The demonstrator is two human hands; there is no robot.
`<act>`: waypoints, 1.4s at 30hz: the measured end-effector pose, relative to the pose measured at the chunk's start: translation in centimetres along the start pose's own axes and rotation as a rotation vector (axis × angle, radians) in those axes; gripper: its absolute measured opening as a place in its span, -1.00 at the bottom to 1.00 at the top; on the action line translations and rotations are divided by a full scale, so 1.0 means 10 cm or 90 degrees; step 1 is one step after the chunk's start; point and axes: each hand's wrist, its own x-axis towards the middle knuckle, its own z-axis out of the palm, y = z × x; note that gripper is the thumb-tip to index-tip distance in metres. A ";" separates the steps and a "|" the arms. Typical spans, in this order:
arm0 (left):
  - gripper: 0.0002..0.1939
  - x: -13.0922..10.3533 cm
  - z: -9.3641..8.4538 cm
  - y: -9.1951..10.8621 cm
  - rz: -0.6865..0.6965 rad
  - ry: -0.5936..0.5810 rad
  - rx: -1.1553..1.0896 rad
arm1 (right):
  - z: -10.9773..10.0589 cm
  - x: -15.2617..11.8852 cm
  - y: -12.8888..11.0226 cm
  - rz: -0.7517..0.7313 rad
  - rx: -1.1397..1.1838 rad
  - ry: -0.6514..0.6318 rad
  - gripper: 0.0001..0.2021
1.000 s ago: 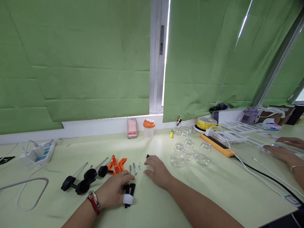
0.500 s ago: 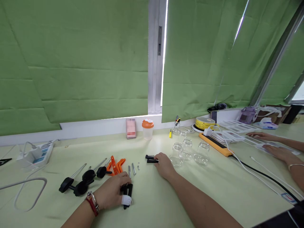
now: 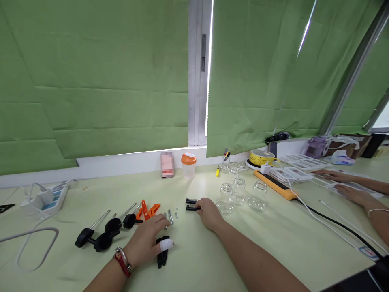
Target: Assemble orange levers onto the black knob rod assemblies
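The left hand has eased forward, loosely open—the black handles beneath its taped thumb show more than before, now apparently ungripped. The right hand is nearly closed at the near ends of two black bristled pieces, well short of the table's far edge, beside the upturned jars.

Right grip holds black pieces, apparently bristled.

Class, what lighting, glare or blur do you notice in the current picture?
Head view, throughout: white glare down the slit beside the grey metal window frame; soft sheen on the pale green tabletop; mosaic blur over the pink rectangular box.
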 end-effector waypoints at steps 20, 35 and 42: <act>-0.69 0.04 0.11 0.16 -0.015 0.038 -0.093 | -0.17 -0.19 -0.15 -0.018 0.185 -0.285 -0.79; -0.83 0.08 0.12 0.35 -0.024 0.059 -0.149 | 0.10 -0.30 -0.29 -0.013 0.523 -0.391 -0.84; -0.78 0.08 0.12 0.35 -0.037 0.035 -0.165 | 0.04 -0.24 -0.27 -0.085 0.362 -0.275 -0.86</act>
